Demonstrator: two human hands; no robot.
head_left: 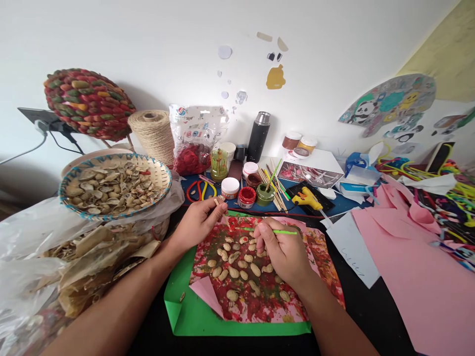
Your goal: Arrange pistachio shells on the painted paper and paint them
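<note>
My right hand (pixel 280 247) is closed round a green paintbrush (pixel 287 232), its tip pointing left over the sheet. My left hand (pixel 198 220) is pinched on a thin wooden stick (pixel 217 201); whatever sits at the stick's lower end is too small to make out. Below both hands lies a pink sheet smeared with red and green paint (pixel 267 304), on top of a green sheet (pixel 208 324). Several unpainted peanuts (pixel 233 272) are scattered across it, and one peanut (pixel 244 240) has a red spot.
Open jars of red paint (pixel 246 197) and green paint (pixel 265 195) stand behind the sheet, near scissors (pixel 200 191) and a yellow glue gun (pixel 307 199). To the left is a basket of shells (pixel 115 190); pink paper (pixel 411 267) lies right. A black flask (pixel 259 136) stands behind.
</note>
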